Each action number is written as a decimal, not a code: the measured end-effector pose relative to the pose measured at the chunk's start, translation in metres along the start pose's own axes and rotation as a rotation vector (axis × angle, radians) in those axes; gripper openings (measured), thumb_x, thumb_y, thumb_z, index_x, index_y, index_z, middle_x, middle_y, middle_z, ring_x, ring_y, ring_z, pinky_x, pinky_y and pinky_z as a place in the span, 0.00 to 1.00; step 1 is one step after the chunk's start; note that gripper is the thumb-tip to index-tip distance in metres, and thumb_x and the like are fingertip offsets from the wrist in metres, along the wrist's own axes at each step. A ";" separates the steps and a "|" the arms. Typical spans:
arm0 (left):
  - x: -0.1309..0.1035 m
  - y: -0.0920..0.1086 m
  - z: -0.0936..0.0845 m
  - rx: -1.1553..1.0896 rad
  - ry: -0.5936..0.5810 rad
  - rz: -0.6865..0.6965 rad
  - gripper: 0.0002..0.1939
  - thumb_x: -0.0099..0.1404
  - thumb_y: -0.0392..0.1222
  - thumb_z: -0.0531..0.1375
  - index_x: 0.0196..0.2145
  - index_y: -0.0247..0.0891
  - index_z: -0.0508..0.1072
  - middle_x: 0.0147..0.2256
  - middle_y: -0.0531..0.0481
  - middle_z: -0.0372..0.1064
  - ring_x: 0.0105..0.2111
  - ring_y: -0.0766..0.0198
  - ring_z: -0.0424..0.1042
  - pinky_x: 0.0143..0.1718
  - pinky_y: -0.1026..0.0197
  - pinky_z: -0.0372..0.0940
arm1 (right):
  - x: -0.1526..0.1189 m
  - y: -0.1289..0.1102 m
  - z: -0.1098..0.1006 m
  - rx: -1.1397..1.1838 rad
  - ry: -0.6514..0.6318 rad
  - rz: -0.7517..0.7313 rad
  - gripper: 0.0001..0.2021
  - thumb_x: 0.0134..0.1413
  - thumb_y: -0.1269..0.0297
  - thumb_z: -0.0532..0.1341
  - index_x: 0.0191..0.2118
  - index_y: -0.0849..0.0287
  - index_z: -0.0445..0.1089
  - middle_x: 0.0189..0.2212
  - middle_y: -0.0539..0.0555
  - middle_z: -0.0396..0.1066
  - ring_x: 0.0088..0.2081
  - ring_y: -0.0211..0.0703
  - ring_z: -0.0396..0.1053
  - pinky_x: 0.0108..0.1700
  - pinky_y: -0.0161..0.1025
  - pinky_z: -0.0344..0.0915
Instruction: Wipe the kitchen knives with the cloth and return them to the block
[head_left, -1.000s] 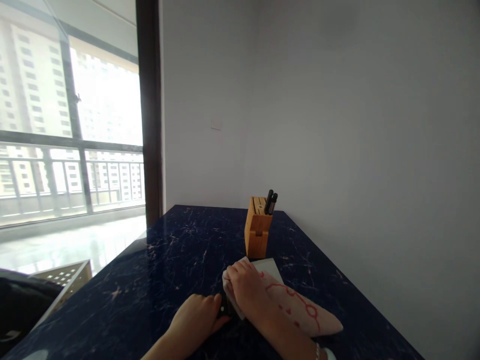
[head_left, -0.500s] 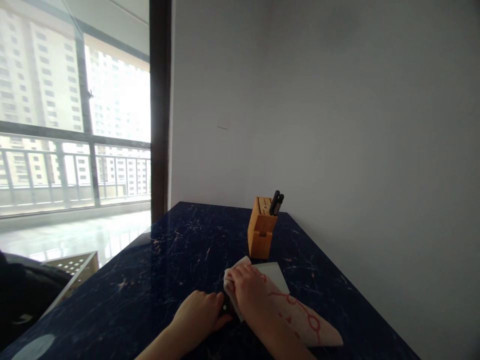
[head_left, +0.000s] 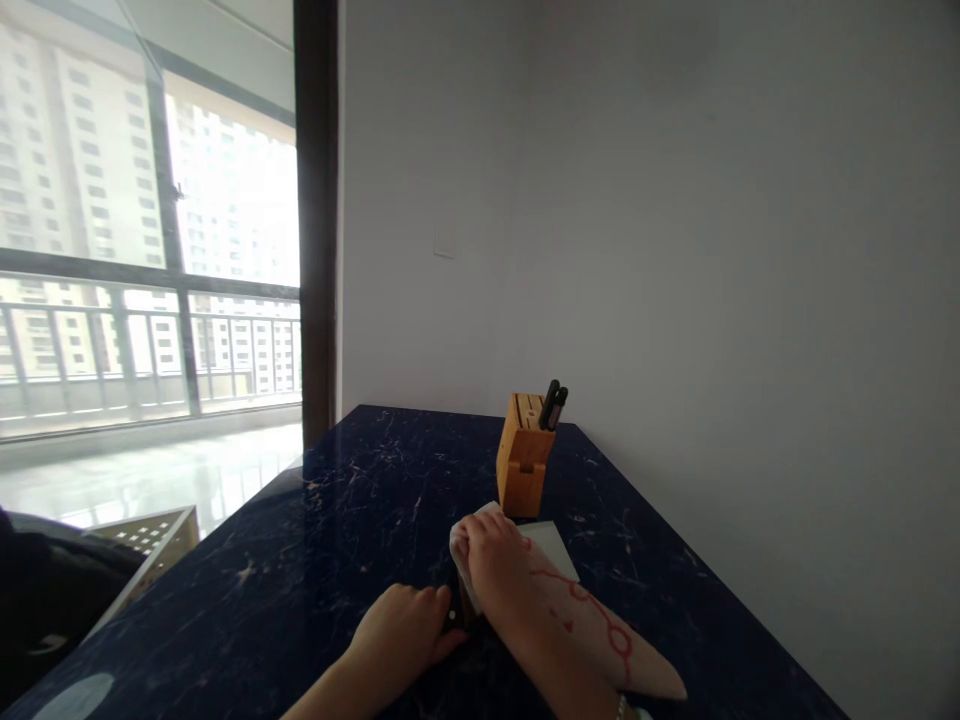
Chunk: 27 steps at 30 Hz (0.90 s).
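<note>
My left hand (head_left: 405, 625) is closed around the black riveted handle of a knife (head_left: 454, 612), low in the middle of the head view. In my right hand (head_left: 495, 565) is a pale cloth (head_left: 600, 635) with a red pattern, its bunched end folded over the knife just beyond the handle. Most of the blade is hidden by the cloth and my right hand. The rest of the cloth trails to the right under my right forearm, onto the table.
Beyond my hands a wooden knife block (head_left: 521, 460) stands on the dark blue marbled table (head_left: 360, 510), with black handles at its top. A flat whitish piece (head_left: 556, 548) lies beside the cloth. A perforated crate-like thing (head_left: 161, 550) and dark fabric (head_left: 52, 590) are at left.
My right hand has shifted slightly away from me with the cloth, and a little more of the knife shows near the handle. The left hand has barely moved.
</note>
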<state>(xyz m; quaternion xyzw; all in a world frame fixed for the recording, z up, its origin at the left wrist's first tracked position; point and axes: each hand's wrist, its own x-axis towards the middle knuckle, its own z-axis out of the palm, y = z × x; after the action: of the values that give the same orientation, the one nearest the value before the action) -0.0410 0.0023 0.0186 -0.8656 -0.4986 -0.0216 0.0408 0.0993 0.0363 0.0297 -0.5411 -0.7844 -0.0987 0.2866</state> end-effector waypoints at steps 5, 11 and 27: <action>-0.001 -0.001 0.001 -0.002 0.015 0.019 0.19 0.63 0.54 0.47 0.35 0.37 0.70 0.30 0.44 0.74 0.29 0.50 0.74 0.29 0.52 0.68 | 0.001 0.011 -0.002 -0.196 0.003 0.072 0.08 0.58 0.68 0.49 0.34 0.56 0.64 0.33 0.52 0.67 0.38 0.44 0.63 0.42 0.40 0.53; -0.001 -0.003 0.004 0.016 0.036 0.057 0.22 0.62 0.56 0.46 0.35 0.36 0.70 0.29 0.44 0.74 0.28 0.49 0.74 0.28 0.51 0.68 | -0.015 0.029 -0.010 -0.312 0.015 0.113 0.09 0.60 0.66 0.47 0.35 0.56 0.64 0.34 0.54 0.66 0.39 0.46 0.61 0.42 0.42 0.53; -0.001 -0.005 0.004 -0.023 0.018 0.036 0.19 0.62 0.54 0.48 0.36 0.37 0.70 0.31 0.44 0.74 0.30 0.50 0.74 0.31 0.53 0.67 | -0.037 -0.011 -0.020 0.111 -0.155 0.032 0.10 0.54 0.70 0.51 0.41 0.56 0.64 0.39 0.53 0.66 0.43 0.44 0.60 0.46 0.40 0.53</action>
<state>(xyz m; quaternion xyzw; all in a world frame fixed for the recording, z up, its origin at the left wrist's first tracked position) -0.0457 0.0047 0.0147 -0.8745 -0.4825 -0.0345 0.0356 0.1055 -0.0067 0.0271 -0.5429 -0.7997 -0.0084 0.2561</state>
